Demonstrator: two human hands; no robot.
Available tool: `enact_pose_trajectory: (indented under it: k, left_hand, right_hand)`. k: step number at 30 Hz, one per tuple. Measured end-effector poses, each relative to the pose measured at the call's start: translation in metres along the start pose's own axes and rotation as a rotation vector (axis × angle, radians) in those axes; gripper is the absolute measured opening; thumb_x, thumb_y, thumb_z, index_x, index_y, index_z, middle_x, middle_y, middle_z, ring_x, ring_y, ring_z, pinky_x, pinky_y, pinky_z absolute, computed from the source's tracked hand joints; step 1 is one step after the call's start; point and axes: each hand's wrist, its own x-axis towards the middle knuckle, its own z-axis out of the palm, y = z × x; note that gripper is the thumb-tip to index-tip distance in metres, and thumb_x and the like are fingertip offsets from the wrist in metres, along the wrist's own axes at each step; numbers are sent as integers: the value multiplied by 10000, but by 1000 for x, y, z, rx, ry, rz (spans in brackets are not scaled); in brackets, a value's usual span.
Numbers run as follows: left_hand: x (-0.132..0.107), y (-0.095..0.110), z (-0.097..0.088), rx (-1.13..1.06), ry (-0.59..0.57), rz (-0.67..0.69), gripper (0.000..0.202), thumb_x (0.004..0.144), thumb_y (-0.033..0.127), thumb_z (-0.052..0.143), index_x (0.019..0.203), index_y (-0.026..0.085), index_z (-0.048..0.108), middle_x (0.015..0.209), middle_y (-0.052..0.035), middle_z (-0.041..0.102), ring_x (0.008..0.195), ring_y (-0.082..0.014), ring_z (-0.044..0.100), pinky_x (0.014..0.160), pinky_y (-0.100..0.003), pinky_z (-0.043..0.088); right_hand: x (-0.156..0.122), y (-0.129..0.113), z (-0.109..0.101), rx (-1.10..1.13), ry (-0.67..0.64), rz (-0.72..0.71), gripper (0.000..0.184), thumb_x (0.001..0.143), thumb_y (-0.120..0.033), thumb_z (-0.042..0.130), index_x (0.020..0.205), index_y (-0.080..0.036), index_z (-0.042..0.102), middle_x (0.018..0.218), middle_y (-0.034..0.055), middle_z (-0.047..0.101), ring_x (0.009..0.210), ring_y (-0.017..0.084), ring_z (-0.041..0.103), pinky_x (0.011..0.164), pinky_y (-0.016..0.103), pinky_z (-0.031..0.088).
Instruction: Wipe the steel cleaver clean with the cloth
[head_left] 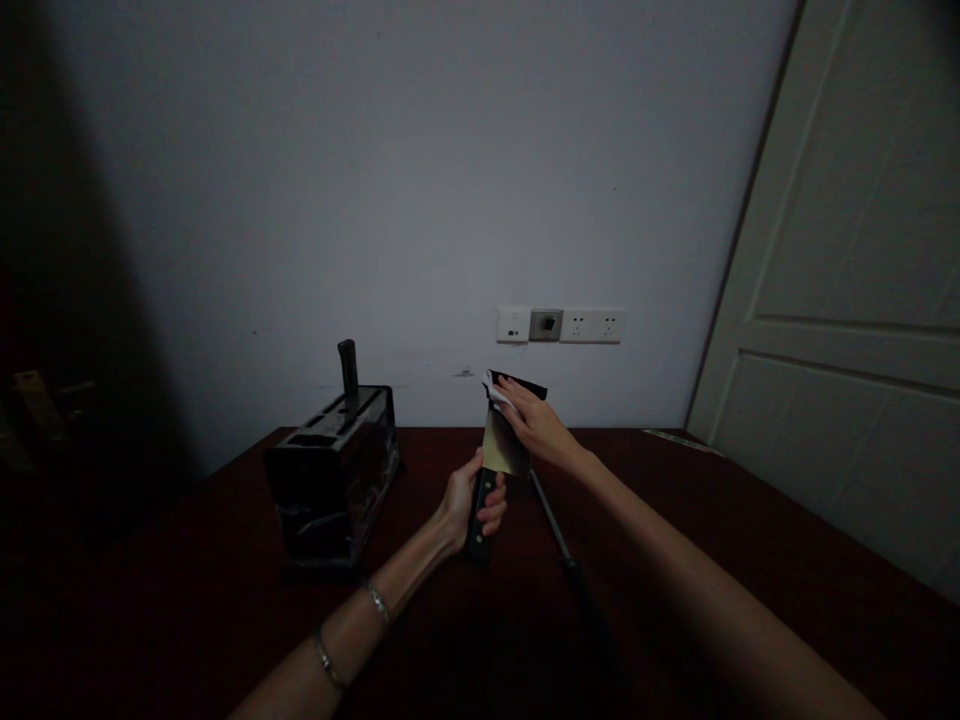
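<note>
My left hand (465,505) is wrapped round the black riveted handle of a cleaver (501,448), its broad blade pointing up and away. My right hand (536,415) lies across the upper part of the blade, pressing a white wipe (501,396) that looks like cloth or tissue against it. A dark area shows along the blade's far end; I cannot tell whether it is reflection or another thing. Under my right forearm a honing steel (551,515) with a dark handle lies on the dark red table (442,620).
To the left stands a black knife block (322,490) with one dark handle (348,368) upright in it. Wall sockets (592,325) and a switch plate (546,325) sit on the pale wall behind. A white door (855,300) rises at the right.
</note>
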Motion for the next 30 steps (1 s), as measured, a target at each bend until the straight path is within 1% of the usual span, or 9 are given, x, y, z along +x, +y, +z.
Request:
enact_pose_trajectory:
  k: [4,8,12,15,18,20,23,26,30]
  left_hand:
    - [3,2,-4,-37,17,5,486,849,508,232,622,143,460,417,55,316,286,-45,201,258,-163,220]
    - [5,4,-10,-48,25,26,483,853,494,216,620,145,454,417,53,317,282,-48,206,258,-167,224]
    - [7,5,-15,-11,96,52,484,858,453,200,570,146,439,409,39,336,268,-49,227,256,-173,228]
    - [7,5,-16,34,167,64,467,854,399,199,535,148,431,399,31,341,259,-51,243,258,-176,237]
    - [7,5,-14,53,185,64,455,847,408,225,546,146,443,402,33,346,260,-50,251,260,-175,240]
    - [5,6,-12,50,145,60,471,849,435,227,538,148,433,400,35,340,262,-47,244,259,-173,233]
    - [3,6,-8,24,44,34,492,844,504,233,565,151,431,404,45,326,268,-45,220,256,-172,220]
    - [1,4,-4,-4,-27,7,481,841,527,234,620,155,444,415,55,319,277,-47,205,255,-169,210]
    - [0,-2,0,8,-62,-19,483,833,542,245,619,156,440,417,55,318,280,-46,203,255,-170,214]
  right_hand:
    - [-21,-10,7,53,-47,-6,408,879,-293,346,1267,-209,441,1340,50,398,1265,172,296,1051,396,251]
    - [-40,-26,11,98,-121,6,405,886,-286,334,1264,-194,446,1337,60,400,1259,172,307,1050,391,255]
    - [-55,-46,11,173,-193,17,398,894,-283,320,1270,-226,434,1332,29,408,1261,163,303,1051,391,257]
    - [-64,-59,9,249,-203,45,389,897,-302,320,1267,-255,434,1328,12,414,1254,170,316,1048,406,261]
    - [-70,-65,7,313,-180,84,386,898,-323,325,1262,-260,438,1330,11,411,1253,174,319,1049,413,257]
    - [-71,-64,6,322,-160,101,393,896,-331,332,1271,-258,427,1332,14,408,1256,174,312,1052,410,250]
    - [-67,-53,6,294,-110,118,405,894,-343,332,1281,-258,412,1338,20,398,1266,180,293,1055,418,238]
    - [-55,-35,3,246,-34,131,412,890,-352,335,1282,-249,414,1344,23,389,1270,180,283,1058,422,225]
    - [-33,-9,-7,161,65,170,429,879,-372,350,1272,-221,432,1333,42,400,1255,178,314,1059,418,220]
